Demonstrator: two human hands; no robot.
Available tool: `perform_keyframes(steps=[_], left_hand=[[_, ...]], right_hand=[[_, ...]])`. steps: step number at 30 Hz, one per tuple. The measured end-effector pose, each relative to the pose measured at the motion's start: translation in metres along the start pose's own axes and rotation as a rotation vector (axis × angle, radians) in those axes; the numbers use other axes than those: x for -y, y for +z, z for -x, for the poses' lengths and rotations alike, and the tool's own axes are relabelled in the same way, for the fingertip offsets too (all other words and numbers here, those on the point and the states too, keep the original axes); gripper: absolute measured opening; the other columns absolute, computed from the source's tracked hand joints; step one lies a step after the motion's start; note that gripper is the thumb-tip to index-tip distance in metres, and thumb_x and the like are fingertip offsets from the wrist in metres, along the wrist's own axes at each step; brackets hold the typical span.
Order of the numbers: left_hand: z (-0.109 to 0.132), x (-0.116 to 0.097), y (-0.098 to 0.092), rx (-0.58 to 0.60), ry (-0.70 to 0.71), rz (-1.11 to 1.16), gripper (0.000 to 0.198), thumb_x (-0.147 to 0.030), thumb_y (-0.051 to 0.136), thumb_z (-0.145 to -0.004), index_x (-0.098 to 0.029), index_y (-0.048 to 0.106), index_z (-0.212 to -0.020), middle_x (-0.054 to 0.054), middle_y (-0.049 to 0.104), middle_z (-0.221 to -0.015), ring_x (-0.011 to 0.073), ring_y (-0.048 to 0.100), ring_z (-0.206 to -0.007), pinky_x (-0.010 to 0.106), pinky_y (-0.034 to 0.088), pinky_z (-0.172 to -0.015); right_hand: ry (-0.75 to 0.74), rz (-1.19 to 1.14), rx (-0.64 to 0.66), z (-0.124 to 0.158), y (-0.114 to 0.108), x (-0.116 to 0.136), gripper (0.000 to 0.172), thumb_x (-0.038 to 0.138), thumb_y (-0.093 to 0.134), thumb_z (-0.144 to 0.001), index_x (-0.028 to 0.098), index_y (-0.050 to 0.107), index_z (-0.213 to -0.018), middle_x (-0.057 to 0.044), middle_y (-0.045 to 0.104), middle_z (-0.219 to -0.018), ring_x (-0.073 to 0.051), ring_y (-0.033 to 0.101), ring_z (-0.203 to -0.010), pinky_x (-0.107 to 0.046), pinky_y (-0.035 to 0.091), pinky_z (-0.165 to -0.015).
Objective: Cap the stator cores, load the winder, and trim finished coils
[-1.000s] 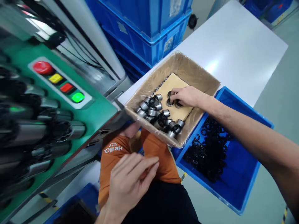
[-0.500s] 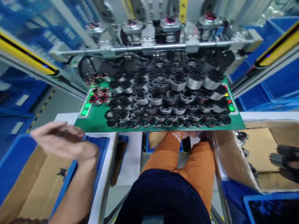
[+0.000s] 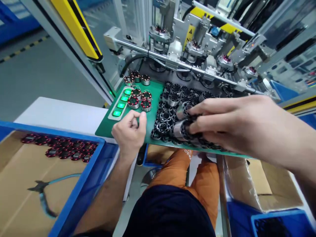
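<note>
My right hand (image 3: 243, 126) is closed round a stack of metal motor cores (image 3: 184, 125), held above the right part of the green machine table (image 3: 153, 98). Many more black-and-silver cores (image 3: 170, 115) crowd that table. My left hand (image 3: 129, 131) rests at the table's front edge with its fingers curled in a pinch; what it holds, if anything, is hidden. Just beyond it stand several wound cores with red copper wire (image 3: 138, 98) and a row of lit green buttons (image 3: 120, 102).
A blue crate (image 3: 81, 184) at the left holds cardboard, a row of red-wound cores (image 3: 59, 148) and blue-handled pliers (image 3: 41, 194). A lined cardboard box (image 3: 261, 184) sits at the lower right. Winding heads and a rail (image 3: 187, 49) stand behind the table. A yellow guard post (image 3: 76, 29) rises at the left.
The view swung from the right-hand box to the machine front. My right hand came up from the box with cores. My left hand moved from the left crate to the table's edge.
</note>
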State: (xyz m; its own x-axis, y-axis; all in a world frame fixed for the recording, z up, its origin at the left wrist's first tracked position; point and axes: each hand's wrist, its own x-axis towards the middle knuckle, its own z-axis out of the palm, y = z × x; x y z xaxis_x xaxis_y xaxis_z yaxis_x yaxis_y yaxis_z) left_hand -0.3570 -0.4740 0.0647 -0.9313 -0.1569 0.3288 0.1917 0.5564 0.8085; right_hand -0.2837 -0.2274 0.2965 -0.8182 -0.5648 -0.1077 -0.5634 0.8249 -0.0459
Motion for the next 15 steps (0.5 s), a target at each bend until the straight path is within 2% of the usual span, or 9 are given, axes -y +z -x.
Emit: perform_keyframes(steps=[2, 4, 7, 10, 15], left_hand=[[0.000, -0.001, -0.001, -0.005, -0.010, -0.004, 0.033, -0.047, 0.068, -0.107, -0.025, 0.067, -0.083, -0.005, 0.039, -0.062, 0.0160, 0.039, -0.061, 0.037, 0.030, -0.074], [0.000, 0.000, -0.001, -0.011, -0.022, -0.018, 0.032, -0.050, 0.068, -0.107, -0.026, 0.071, -0.087, -0.005, 0.040, -0.061, 0.0170, 0.040, -0.061, 0.037, 0.031, -0.073], [0.000, 0.002, -0.001, 0.004, -0.019, -0.024, 0.031, -0.052, 0.067, -0.107, -0.027, 0.075, -0.090, -0.004, 0.041, -0.060, 0.0178, 0.043, -0.059, 0.037, 0.033, -0.072], [0.000, 0.003, -0.003, 0.016, -0.009, -0.011, 0.031, -0.051, 0.068, -0.107, -0.027, 0.076, -0.090, -0.004, 0.042, -0.060, 0.0174, 0.044, -0.058, 0.037, 0.034, -0.070], [0.000, 0.004, -0.005, 0.020, 0.002, 0.011, 0.027, -0.048, 0.072, -0.107, -0.027, 0.076, -0.091, -0.005, 0.042, -0.059, 0.0163, 0.044, -0.058, 0.038, 0.035, -0.069]], right_hand=[[-0.029, 0.051, 0.109, -0.046, 0.003, -0.004, 0.029, 0.011, 0.078, -0.104, 0.033, 0.094, -0.115, -0.004, 0.090, -0.137, -0.024, 0.089, -0.104, -0.039, 0.066, -0.086], [-0.017, 0.070, 0.189, -0.068, 0.010, -0.011, 0.034, 0.009, 0.083, -0.100, 0.033, 0.094, -0.121, -0.004, 0.089, -0.135, -0.026, 0.088, -0.106, -0.041, 0.066, -0.089], [-0.001, 0.044, 0.251, -0.075, 0.020, -0.021, 0.038, 0.008, 0.083, -0.099, 0.034, 0.094, -0.124, -0.004, 0.090, -0.132, -0.025, 0.088, -0.100, -0.040, 0.066, -0.087], [0.014, 0.031, 0.270, -0.074, 0.027, -0.027, 0.040, 0.007, 0.080, -0.100, 0.035, 0.094, -0.125, -0.004, 0.090, -0.136, -0.025, 0.089, -0.104, -0.041, 0.068, -0.088], [-0.005, 0.024, 0.300, -0.078, 0.034, -0.028, 0.036, 0.006, 0.078, -0.101, 0.031, 0.093, -0.123, -0.005, 0.089, -0.133, -0.026, 0.088, -0.104, -0.039, 0.065, -0.085]])
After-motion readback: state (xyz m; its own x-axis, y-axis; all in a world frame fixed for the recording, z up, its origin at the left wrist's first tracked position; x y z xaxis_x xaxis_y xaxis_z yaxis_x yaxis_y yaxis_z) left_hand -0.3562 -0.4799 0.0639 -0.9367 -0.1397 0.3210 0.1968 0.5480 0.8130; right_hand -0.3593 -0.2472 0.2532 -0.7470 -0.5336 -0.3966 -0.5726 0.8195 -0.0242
